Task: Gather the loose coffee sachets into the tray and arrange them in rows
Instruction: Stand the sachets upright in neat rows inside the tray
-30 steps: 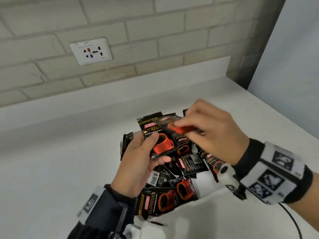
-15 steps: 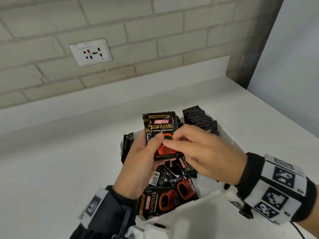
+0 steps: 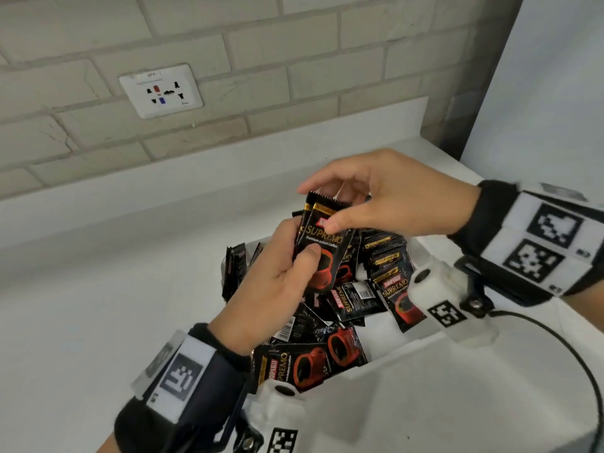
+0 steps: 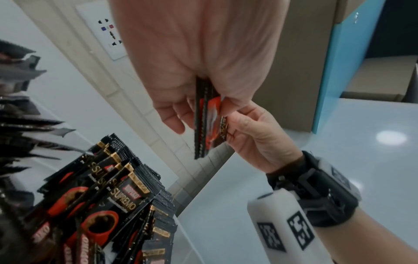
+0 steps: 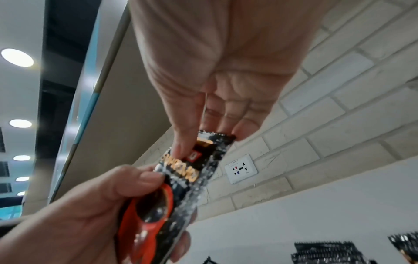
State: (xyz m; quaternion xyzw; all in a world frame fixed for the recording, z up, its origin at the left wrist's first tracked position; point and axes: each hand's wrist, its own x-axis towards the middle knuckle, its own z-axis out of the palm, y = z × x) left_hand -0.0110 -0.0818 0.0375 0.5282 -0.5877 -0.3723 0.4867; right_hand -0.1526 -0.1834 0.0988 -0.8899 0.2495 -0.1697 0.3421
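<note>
While both hands, left [image 3: 277,282] and right [image 3: 389,197], pinch stacked sachets [image 3: 322,243], they hover above the tray [image 3: 392,348].

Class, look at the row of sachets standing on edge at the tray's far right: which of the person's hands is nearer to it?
Right. The right hand hovers just above and behind the standing row, pinching the top of the held sachets. The left hand grips those sachets further left, over the loose pile.
</note>
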